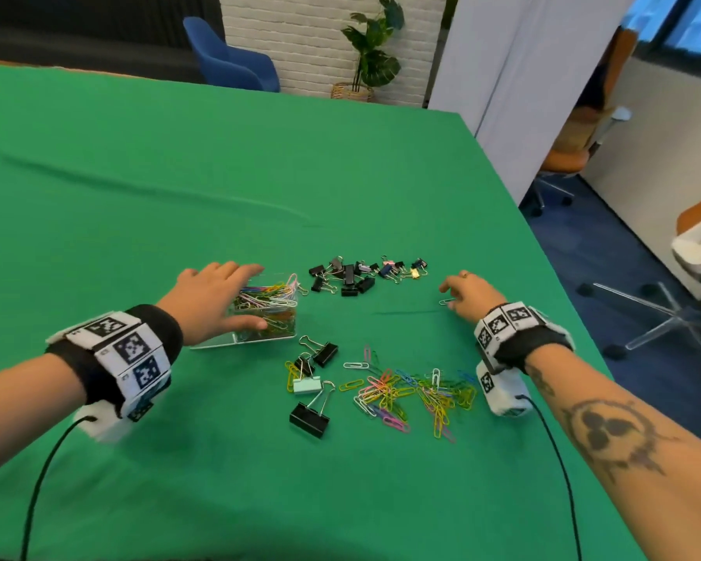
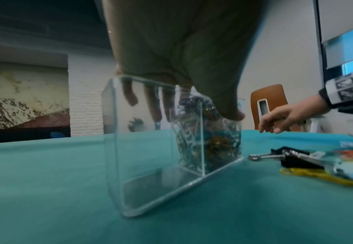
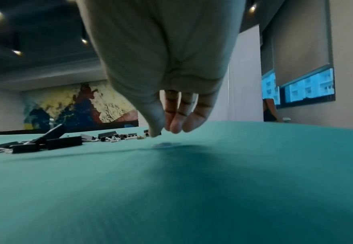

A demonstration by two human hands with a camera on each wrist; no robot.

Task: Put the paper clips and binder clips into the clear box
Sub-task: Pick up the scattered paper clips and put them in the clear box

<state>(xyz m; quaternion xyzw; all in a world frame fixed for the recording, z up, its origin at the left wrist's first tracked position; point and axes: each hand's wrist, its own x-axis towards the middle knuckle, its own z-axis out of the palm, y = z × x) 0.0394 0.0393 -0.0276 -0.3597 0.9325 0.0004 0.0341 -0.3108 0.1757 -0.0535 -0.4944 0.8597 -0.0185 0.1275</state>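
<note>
Both hands unclear: left hand [image 1: 213,295] clasps clear box [image 2: 150,165]; right hand's [image 1: 471,295] curled fingertips hide contact.

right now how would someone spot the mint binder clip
Start at the clear box under the left hand. Just nearer the camera sits a small cluster of binder clips. The mint binder clip lies among them, the only pale one; its neighbours are black.

We find no readable words, brand names or numbers anywhere in these views. The only signs are the black-and-white square code markers on the left wristband [image 1: 132,348] and on the right wristband [image 1: 502,321]; they are coded patterns, not letters. One of these markers also shows in the left wrist view, on the right wristband [image 2: 347,87], too blurred to make out.
</note>
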